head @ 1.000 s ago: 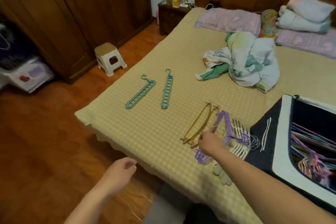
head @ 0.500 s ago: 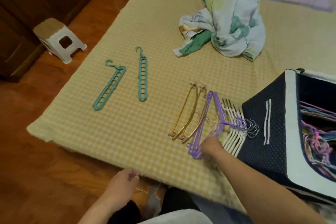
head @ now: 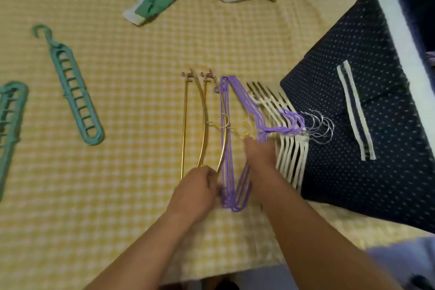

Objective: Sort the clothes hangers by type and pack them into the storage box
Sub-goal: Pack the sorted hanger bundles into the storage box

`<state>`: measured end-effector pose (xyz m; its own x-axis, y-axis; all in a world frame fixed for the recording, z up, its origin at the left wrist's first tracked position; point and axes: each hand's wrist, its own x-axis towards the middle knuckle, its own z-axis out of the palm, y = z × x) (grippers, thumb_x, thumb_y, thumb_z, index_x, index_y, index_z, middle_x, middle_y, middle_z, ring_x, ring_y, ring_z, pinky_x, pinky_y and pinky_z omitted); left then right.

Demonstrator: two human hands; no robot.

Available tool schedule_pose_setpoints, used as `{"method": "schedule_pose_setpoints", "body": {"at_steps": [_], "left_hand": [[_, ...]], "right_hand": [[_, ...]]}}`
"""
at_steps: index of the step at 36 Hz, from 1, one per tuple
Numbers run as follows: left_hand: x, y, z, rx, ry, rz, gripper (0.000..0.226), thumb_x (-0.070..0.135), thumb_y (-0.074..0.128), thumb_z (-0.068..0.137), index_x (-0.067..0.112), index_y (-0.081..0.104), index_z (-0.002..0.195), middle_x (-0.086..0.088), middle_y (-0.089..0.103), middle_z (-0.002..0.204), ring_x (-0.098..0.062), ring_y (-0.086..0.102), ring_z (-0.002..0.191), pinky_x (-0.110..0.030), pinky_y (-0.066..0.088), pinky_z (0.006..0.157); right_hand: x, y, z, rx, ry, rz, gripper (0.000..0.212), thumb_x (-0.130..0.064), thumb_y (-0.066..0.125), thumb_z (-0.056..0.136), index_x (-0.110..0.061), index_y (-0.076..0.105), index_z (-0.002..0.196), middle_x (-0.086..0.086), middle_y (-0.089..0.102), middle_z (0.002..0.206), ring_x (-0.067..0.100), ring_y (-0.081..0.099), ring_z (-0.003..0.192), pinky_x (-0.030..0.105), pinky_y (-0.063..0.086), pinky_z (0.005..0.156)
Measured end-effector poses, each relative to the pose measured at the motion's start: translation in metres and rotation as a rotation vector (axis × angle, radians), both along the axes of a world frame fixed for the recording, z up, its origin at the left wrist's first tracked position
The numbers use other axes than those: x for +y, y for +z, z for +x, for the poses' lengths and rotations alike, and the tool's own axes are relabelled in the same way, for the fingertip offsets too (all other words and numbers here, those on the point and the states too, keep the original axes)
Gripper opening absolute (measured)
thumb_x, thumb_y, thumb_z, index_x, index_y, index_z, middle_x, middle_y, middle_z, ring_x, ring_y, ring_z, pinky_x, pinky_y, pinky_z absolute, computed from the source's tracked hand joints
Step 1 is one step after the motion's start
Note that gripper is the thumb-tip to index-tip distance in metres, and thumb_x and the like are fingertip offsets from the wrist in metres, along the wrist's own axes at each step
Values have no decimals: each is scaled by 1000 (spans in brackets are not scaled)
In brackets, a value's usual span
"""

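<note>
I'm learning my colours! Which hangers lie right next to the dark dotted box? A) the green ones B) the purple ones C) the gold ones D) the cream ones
D: the cream hangers lie against the dark dotted box, with the purple hangers and then the gold hangers farther from it.

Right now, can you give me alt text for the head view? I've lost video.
Both hands work a row of sorted hangers on a yellow checked bedspread: the left hand grips the gold hangers, and the right hand rests on the purple hangers. White hangers lie against the navy storage box; two teal hangers lie left.
</note>
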<state>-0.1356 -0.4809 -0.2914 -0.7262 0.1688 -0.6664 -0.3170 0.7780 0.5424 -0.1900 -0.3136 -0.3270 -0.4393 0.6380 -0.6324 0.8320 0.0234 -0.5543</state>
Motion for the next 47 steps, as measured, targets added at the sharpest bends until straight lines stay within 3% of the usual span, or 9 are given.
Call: {"method": "schedule_pose_setpoints", "body": {"at_steps": [7, 14, 20, 24, 27, 31, 34, 38, 47], "left_hand": [[-69, 47, 20, -70, 196, 131, 21, 17, 57, 102, 30, 70, 92, 18, 74, 88, 6, 64, 83, -8, 43, 65], [-100, 89, 16, -56, 454, 221, 27, 9, 55, 101, 26, 73, 91, 7, 75, 89, -18, 72, 88, -44, 57, 88], [-108, 161, 2, -31, 460, 362, 26, 5, 53, 100, 21, 74, 94, 0, 76, 91, -23, 72, 91, -48, 56, 93], [-94, 195, -7, 37, 526, 510, 23, 2, 55, 100, 18, 73, 100, 0, 76, 89, -21, 71, 88, -27, 56, 78], [-80, 231, -12, 412, 310, 463, 29, 5, 64, 94, 24, 66, 116, 7, 65, 116, -10, 61, 111, -23, 48, 98], [-57, 259, -36, 902, -256, 201, 65, 28, 69, 81, 18, 52, 143, -12, 44, 148, -33, 36, 143, -49, 27, 120], [-38, 285, -44, 927, -578, 100, 51, 41, 60, 85, 24, 53, 133, -4, 63, 128, -31, 58, 124, -53, 41, 110], [-15, 324, -35, 917, -744, 61, 10, 37, 43, 98, 29, 49, 99, 1, 69, 90, -30, 68, 83, -38, 42, 59], [59, 368, -25, 861, -826, 35, 8, 24, 43, 97, 29, 44, 103, 0, 65, 104, -28, 64, 97, -40, 43, 68]], "right_hand": [[-31, 19, -6, 322, 105, 25, 19, -29, 63, 98, -22, 60, 80, -8, 54, 63, 14, 52, 61, 33, 51, 64], [-92, 93, 30, 377, 195, -41, 28, -36, 58, 100, -18, 60, 78, -13, 51, 59, -2, 42, 54, 20, 37, 56], [-105, 189, 50, 363, 197, 105, 26, -36, 54, 103, -22, 55, 80, -7, 49, 65, 1, 43, 55, 16, 36, 56], [-98, 229, 60, 372, 256, 160, 26, -32, 54, 103, -22, 55, 79, -6, 49, 63, 1, 45, 54, 22, 33, 55], [-78, 277, 66, 376, 355, 192, 26, -33, 55, 102, -20, 60, 80, -3, 58, 68, 4, 53, 60, 31, 36, 63], [-45, 338, 69, 287, 629, 184, 25, -38, 57, 100, -16, 68, 95, -6, 66, 80, 6, 58, 72, 28, 44, 71], [-26, 383, 78, 242, 848, 132, 21, -37, 59, 101, -19, 70, 99, -11, 66, 84, -7, 56, 74, 15, 43, 74], [-6, 416, 94, 195, 947, 164, 23, -36, 59, 100, -29, 55, 79, -15, 53, 70, -7, 50, 65, 14, 39, 65], [59, 437, 95, 185, 1144, 248, 15, -40, 57, 99, -25, 57, 100, 3, 64, 99, 20, 59, 92, 41, 49, 86]]}}
